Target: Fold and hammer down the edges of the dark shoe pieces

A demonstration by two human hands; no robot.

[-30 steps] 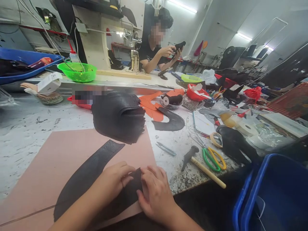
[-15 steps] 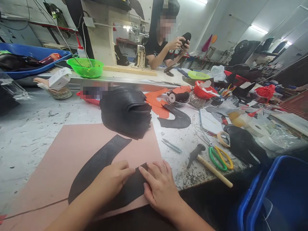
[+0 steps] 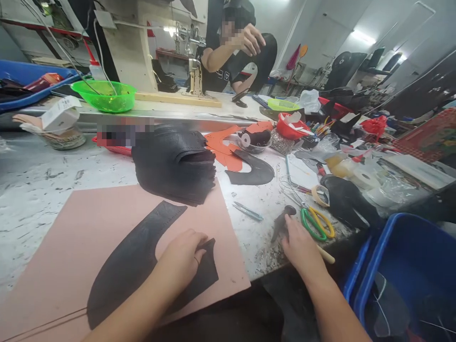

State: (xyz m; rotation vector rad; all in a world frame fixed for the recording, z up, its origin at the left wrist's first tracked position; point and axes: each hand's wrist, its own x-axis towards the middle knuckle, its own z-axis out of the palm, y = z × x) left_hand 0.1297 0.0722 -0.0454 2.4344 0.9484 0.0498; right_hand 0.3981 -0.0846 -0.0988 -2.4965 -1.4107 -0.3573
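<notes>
A curved black leather piece point(image 3: 124, 261) lies on a pink board point(image 3: 89, 209). My left hand point(image 3: 185, 254) is closed on this leather by its right arm, the fingertips pressed together near the upper edge. Out to the right, my right hand point(image 3: 301, 242) is around the handle of a hammer point(image 3: 280, 227), close to its dark head; part of the wooden handle is hidden beneath the hand. Green-and-yellow-handled scissors point(image 3: 315, 225) lie just beyond the hammer. At the back of the board rises a stack of black leather pieces point(image 3: 171, 166).
A pen-like tool point(image 3: 248, 211) lies beside the board. Blue bins point(image 3: 392, 237) stand at the lower right, below the table edge. Orange pieces point(image 3: 221, 147) and another curved black piece point(image 3: 252, 171) are farther back. A co-worker point(image 3: 228, 57) sits across the table.
My right hand has left the leather and moved right onto the hammer. My left hand stays on the leather. The view has shifted slightly, and the co-worker has raised an arm.
</notes>
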